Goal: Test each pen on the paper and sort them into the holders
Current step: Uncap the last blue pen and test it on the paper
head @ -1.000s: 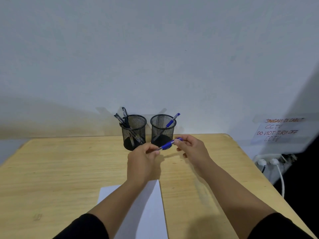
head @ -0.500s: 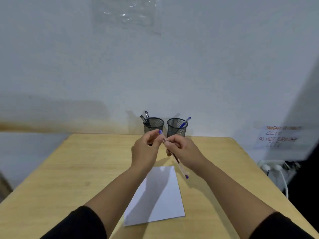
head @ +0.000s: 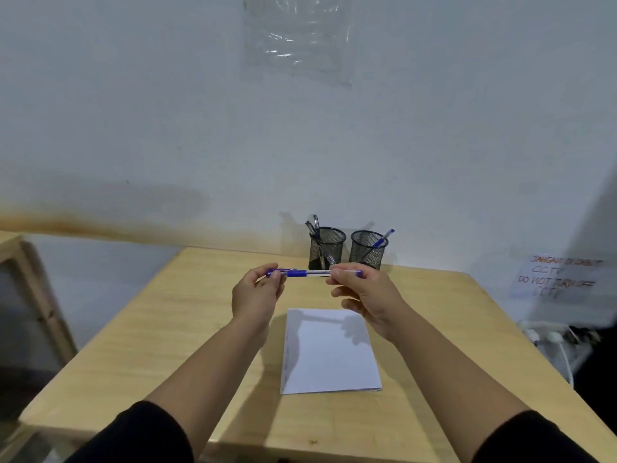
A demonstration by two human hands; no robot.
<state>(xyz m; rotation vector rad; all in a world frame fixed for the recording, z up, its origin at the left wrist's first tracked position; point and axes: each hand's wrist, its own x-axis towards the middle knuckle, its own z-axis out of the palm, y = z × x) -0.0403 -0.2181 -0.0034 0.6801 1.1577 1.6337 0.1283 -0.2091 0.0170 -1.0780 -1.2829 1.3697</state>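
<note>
I hold a blue pen level above the table, between both hands. My left hand pinches its capped blue end, and my right hand grips the clear barrel end. A white sheet of paper lies on the wooden table just below and in front of my hands. Two black mesh holders stand at the far edge by the wall: the left holder contains dark pens, the right holder contains one blue pen.
A handwritten paper notice is taped to the wall at the right, with white plugs and cables below it. A wooden piece of furniture stands at the left. Clear plastic hangs on the wall above.
The pen went from tilted, tip down over the paper, to level between both hands, its blue cap now on at the left end. The camera view shifted, showing more of the table and paper.
</note>
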